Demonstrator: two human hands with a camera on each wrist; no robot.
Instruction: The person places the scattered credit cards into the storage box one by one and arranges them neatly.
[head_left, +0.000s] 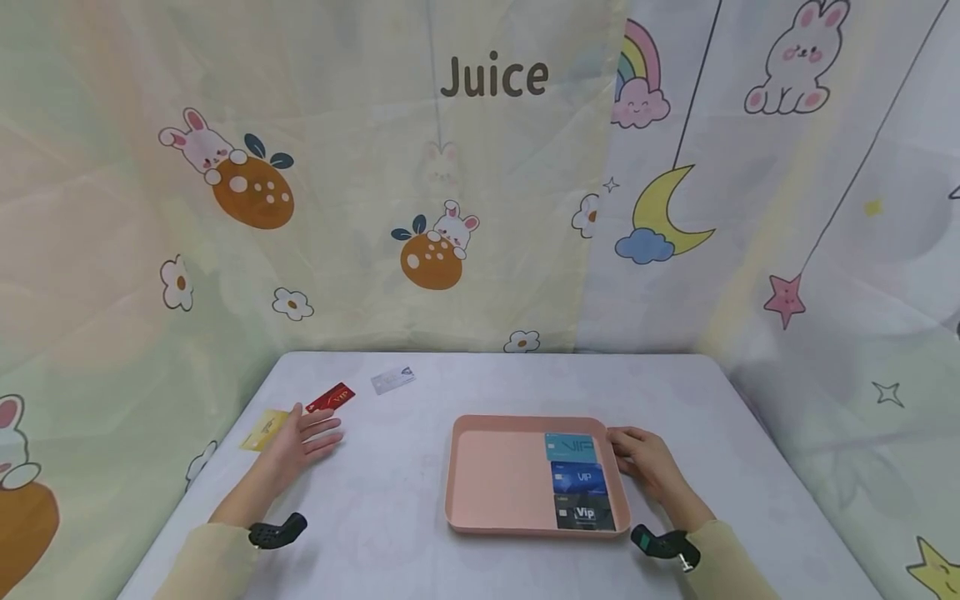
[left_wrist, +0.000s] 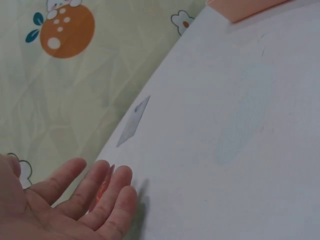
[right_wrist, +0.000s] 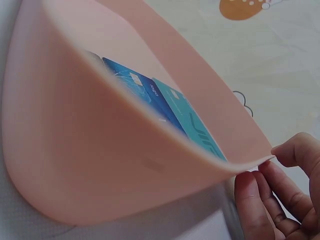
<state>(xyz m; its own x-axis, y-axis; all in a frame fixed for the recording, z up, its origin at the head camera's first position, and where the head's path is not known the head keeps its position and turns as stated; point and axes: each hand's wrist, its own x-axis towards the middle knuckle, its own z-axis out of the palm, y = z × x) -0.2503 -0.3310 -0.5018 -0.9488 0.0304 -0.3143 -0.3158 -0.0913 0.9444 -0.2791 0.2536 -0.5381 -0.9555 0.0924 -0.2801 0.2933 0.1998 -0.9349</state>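
On my head feed I see the pink tray (head_left: pixel 498 475) lying on the white table (head_left: pixel 375 533), and I take every place from that tray. Inside it, along its right side, three cards form a column: the teal card (head_left: pixel 570 448) at the tray's far end, the blue card (head_left: pixel 579 478) in the middle, the black card (head_left: pixel 583 512) at its near end. The right hand (head_left: pixel 648 462) is at the tray's right side, toward the far corner; in the right wrist view I see it clamped on the tray's edge, pinched between thumb and fingers.

The left hand (head_left: pixel 300 442) is well apart from the tray, to its left. I see its fingers extended and spread apart, close to two loose cards; I cannot tell whether it touches either. Of these, the red card (head_left: pixel 330 397) lies left of the tray, a little beyond its far edge, and the yellow card (head_left: pixel 264 430) lies farther left. The silver card (head_left: pixel 393 381) is left of the tray and beyond it, nearer to it than the red one.
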